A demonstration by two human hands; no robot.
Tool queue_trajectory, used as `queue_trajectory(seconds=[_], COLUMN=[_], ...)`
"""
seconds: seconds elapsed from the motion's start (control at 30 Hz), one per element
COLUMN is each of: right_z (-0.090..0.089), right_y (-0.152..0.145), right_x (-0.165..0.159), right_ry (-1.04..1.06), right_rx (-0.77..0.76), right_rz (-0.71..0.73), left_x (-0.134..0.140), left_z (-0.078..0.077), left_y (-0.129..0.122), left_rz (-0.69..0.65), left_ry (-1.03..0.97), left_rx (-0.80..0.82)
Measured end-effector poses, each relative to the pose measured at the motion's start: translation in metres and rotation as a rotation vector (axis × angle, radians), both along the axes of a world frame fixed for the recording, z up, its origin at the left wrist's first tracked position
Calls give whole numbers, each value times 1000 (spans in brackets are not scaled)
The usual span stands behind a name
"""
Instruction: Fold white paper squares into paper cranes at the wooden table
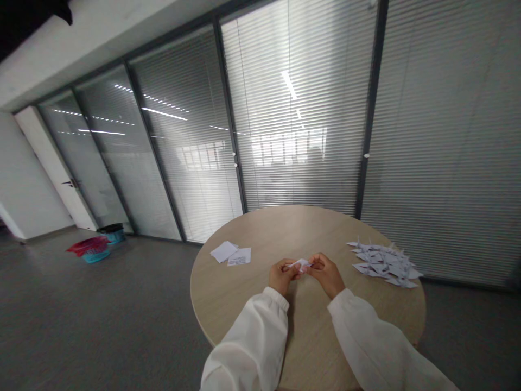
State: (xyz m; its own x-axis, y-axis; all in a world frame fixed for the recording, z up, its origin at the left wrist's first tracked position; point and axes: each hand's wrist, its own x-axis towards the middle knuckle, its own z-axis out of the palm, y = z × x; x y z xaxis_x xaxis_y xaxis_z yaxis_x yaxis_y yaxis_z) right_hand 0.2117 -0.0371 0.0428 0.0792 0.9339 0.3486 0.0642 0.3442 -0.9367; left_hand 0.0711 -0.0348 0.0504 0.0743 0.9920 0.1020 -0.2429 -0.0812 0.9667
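Between my two hands, above the middle of the round table, is a small piece of folded white paper (302, 264). My left hand (281, 275) pinches its left side between thumb and fingers. On the right side, my right hand (325, 273) grips it in the same way, with the fingertips of both hands close together. Fingers cover much of the paper, so its exact folded shape is hard to make out. To the right lies a pile of folded white paper cranes (385, 262). Several flat paper squares (224, 251) rest on the left, one with printed lines.
The round wooden table (285, 228) stands close to a glass partition with blinds (301, 108). On the floor at left are a blue basket with a red bag (91, 250) and a blue bin with a black liner (113, 233). A white door (57, 168) is beyond.
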Motion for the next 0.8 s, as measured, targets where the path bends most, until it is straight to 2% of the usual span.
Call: queue_trajectory(seconds=[0.17,0.43,0.8], right_z=[3,3,1], right_y=[-1,-1,-3], right_x=[0,1,1], right_ry=[151,205,253], right_rx=[-3,-47,-79], right_rz=[57,83,143], left_x=[1,1,0], left_z=[1,4,-1], left_y=[-1,-2,0], left_rz=[-34,-19,2], left_ry=[-2,-5,-6], left_rx=[1,18,66])
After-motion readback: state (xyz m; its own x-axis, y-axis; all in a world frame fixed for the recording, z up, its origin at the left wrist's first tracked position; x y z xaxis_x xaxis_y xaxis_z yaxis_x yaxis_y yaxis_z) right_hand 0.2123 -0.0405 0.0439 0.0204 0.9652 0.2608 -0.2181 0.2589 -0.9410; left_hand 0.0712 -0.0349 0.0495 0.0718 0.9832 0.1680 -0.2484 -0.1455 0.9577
